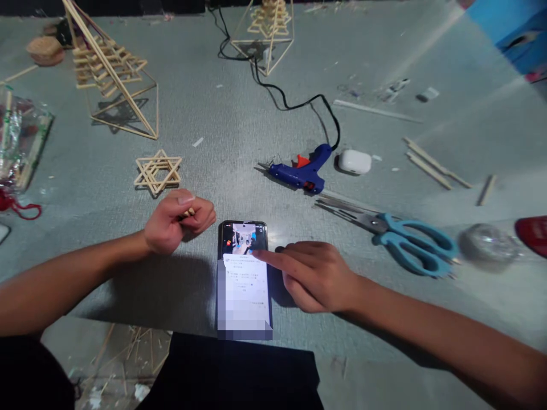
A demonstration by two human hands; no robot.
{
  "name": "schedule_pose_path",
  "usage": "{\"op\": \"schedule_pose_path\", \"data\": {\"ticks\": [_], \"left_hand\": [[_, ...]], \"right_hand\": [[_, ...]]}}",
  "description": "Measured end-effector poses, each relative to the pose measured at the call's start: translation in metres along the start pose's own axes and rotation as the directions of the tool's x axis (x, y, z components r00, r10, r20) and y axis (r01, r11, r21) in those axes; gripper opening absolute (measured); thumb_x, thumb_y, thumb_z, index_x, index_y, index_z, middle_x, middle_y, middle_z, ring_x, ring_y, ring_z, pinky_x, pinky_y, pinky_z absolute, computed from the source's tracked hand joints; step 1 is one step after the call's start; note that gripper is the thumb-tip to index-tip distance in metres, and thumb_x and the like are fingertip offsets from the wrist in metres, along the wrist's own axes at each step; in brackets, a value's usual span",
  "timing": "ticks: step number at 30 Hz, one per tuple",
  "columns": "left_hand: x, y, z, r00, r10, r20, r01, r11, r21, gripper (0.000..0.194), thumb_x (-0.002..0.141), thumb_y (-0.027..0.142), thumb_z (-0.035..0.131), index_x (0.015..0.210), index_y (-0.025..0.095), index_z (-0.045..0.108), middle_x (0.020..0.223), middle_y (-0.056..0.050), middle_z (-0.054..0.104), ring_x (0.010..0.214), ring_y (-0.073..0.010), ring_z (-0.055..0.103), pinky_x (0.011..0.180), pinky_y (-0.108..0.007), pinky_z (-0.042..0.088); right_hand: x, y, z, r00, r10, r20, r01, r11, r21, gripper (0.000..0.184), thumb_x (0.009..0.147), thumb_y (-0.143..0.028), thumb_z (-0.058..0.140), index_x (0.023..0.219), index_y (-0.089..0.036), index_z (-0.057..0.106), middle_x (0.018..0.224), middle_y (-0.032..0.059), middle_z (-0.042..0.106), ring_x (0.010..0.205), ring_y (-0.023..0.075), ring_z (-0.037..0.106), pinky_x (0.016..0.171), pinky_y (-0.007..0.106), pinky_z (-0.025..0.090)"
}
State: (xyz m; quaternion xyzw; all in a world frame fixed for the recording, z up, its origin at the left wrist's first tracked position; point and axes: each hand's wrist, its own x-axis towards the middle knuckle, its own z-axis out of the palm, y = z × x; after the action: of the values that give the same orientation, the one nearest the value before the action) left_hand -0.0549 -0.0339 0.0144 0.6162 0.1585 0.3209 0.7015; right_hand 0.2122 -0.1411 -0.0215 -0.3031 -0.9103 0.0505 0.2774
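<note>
A lit smartphone [245, 285] lies flat on the table in front of me, with a small picture at the top of its screen and lines of text below. My right hand [318, 276] points at it, the index finger stretched out onto the screen and the other fingers loosely curled, holding nothing. Left of the phone, my left hand [177, 221] is closed in a fist around short wooden sticks [188, 212], whose ends show beside the thumb. Just beyond that fist lies a star made of wooden sticks [158, 173].
A blue glue gun [299, 171] with a black cord lies ahead, beside a white case [354, 162]. Scissors [397, 239] with light-blue handles lie right of it. Stick pyramids [123, 94] stand farther back. Loose sticks [431, 165] lie right; a plastic bag [21, 142] lies left.
</note>
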Motion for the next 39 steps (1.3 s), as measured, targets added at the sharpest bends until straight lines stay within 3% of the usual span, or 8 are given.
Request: {"op": "schedule_pose_path", "data": {"ticks": [6,10,14,18,24,31,39], "left_hand": [[-0.0014,-0.0006,0.0019,1.000,0.024,-0.008,-0.024,0.999,-0.022,0.041,0.088,0.036,0.050,0.057,0.021,0.029,0.046,0.004,0.023,0.041,-0.0090,0.025,0.043,-0.029,0.019],[-0.0006,0.0001,0.0014,1.000,0.009,-0.007,-0.010,0.999,-0.037,0.040,0.087,0.038,0.050,0.057,0.021,0.029,0.046,0.004,0.023,0.041,-0.0091,0.025,0.043,-0.029,0.020],[-0.0005,-0.0008,-0.0014,1.000,-0.008,0.005,0.008,0.998,-0.058,0.039,0.087,0.039,0.048,0.058,0.021,0.030,0.046,0.004,0.024,0.041,-0.0097,0.025,0.043,-0.029,0.021],[-0.0004,-0.0010,-0.0022,1.000,0.010,0.009,-0.009,0.998,-0.063,0.039,0.087,0.040,0.047,0.057,0.022,0.030,0.046,0.003,0.024,0.041,-0.0100,0.025,0.042,-0.029,0.021],[0.0005,0.0005,-0.0008,1.000,-0.024,-0.005,0.024,0.998,-0.054,0.040,0.087,0.040,0.046,0.056,0.022,0.030,0.045,0.003,0.024,0.041,-0.0104,0.026,0.043,-0.030,0.022],[0.0009,-0.0013,0.0021,1.000,0.017,0.010,-0.017,0.999,-0.028,0.044,0.091,0.037,0.048,0.055,0.021,0.028,0.046,0.005,0.023,0.041,-0.0086,0.022,0.042,-0.028,0.019],[0.0013,-0.0047,0.0046,0.998,0.059,-0.001,-0.059,0.998,0.020,0.050,0.092,0.036,0.056,0.052,0.020,0.031,0.045,0.005,0.024,0.040,-0.0065,0.023,0.043,-0.025,0.019]], "right_hand": [[-0.0010,0.0001,0.0006,1.000,0.025,0.017,-0.025,1.000,-0.004,0.042,0.094,-0.013,0.037,0.132,-0.010,0.054,0.067,-0.0027,0.058,0.054,0.0152,0.051,0.054,0.029,0.046],[0.0008,-0.0005,-0.0008,0.996,-0.085,0.030,0.083,0.995,0.058,0.040,0.096,-0.014,0.035,0.132,-0.009,0.054,0.070,-0.0013,0.059,0.057,0.0163,0.051,0.055,0.031,0.045],[0.0031,-0.0019,-0.0026,0.966,-0.229,0.123,0.208,0.964,0.167,0.041,0.103,-0.021,0.030,0.136,-0.013,0.053,0.068,-0.0035,0.055,0.056,0.0167,0.048,0.054,0.032,0.040],[0.0035,-0.0037,-0.0030,0.943,-0.250,0.220,0.215,0.961,0.174,0.044,0.104,-0.025,0.029,0.141,-0.017,0.051,0.072,-0.0029,0.057,0.057,0.0164,0.048,0.053,0.033,0.035],[0.0030,-0.0030,-0.0030,0.941,-0.261,0.214,0.223,0.956,0.188,0.043,0.102,-0.024,0.033,0.140,-0.017,0.053,0.073,-0.0024,0.058,0.058,0.0161,0.050,0.053,0.033,0.035],[0.0011,0.0012,-0.0014,0.994,-0.104,0.025,0.101,0.990,0.098,0.045,0.093,-0.011,0.035,0.134,-0.010,0.052,0.069,-0.0021,0.059,0.057,0.0158,0.051,0.055,0.030,0.043],[-0.0014,0.0003,0.0018,0.996,0.052,0.069,-0.052,0.999,-0.004,0.045,0.095,-0.012,0.036,0.137,-0.009,0.051,0.066,-0.0035,0.059,0.052,0.0143,0.052,0.054,0.029,0.045]]}}
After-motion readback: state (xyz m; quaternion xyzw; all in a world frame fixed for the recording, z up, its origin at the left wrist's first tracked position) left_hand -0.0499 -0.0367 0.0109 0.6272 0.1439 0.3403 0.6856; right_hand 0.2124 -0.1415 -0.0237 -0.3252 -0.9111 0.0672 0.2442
